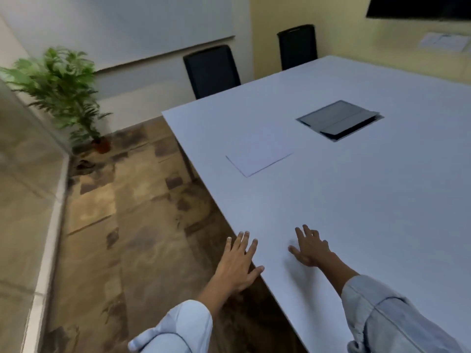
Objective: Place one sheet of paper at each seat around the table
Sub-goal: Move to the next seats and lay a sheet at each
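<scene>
White table [356, 200] fills my view, one paper sheet [257, 155] lying near its left edge. My left hand [238, 263] and right hand [311, 247] rest on it, fingers spread, empty. Two dark chairs [212, 70] stand beyond its far edge.

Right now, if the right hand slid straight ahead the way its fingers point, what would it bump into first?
Probably nothing soon. The right hand lies flat on the white table, fingers aimed up and slightly left. Bare tabletop follows; the white paper sheet or the grey hatch may flank that line, but depth is unclear.
</scene>
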The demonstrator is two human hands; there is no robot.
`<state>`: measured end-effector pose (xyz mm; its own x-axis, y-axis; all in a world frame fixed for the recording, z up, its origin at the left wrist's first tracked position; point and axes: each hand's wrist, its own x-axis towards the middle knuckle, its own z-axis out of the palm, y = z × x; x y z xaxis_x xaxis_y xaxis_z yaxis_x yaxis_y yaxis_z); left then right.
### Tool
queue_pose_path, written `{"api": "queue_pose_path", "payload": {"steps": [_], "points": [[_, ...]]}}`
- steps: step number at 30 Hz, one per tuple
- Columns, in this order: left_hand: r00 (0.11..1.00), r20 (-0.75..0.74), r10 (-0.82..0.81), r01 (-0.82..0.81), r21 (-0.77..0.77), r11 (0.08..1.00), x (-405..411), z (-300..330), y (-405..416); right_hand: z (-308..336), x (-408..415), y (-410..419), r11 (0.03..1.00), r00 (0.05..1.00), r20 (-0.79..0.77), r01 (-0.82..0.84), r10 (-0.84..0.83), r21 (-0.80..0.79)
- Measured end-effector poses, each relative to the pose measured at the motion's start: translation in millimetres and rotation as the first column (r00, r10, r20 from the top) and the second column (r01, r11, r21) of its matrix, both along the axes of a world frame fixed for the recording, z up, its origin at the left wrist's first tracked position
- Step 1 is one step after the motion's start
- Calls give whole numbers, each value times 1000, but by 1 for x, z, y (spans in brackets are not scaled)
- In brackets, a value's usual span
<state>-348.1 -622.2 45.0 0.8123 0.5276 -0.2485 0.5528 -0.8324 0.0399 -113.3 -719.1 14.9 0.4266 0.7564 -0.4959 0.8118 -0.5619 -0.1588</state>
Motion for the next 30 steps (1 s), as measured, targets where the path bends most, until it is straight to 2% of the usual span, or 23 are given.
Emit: {"api": "queue_pose_path", "payload": {"steps": [5,9,12,16,20,26,30], "points": [[996,-57,-62,61,-9,998,4,15,104,19,-15,55,982,983,-15,182,-182,44],[995,-87,-39,36,-38,999,23,12,181,25,-11,107,961,962,-9,272,-272,49],[987,-125,-101,99,-26,995,49,0,239,19,5,158,945,948,-17,318,-317,78],[974,-165,-152,141,-80,987,95,-25,314,3,38,238,911,917,-81,397,-390,114],[963,-189,-195,166,-158,973,146,-42,375,-9,62,313,844,846,-212,520,-489,133],[905,-231,-358,314,-209,926,216,-56,443,-20,80,381,651,640,-387,749,-664,121],[825,-263,-501,443,-250,861,251,-73,474,-30,88,407,423,430,-416,899,-801,114]]}}
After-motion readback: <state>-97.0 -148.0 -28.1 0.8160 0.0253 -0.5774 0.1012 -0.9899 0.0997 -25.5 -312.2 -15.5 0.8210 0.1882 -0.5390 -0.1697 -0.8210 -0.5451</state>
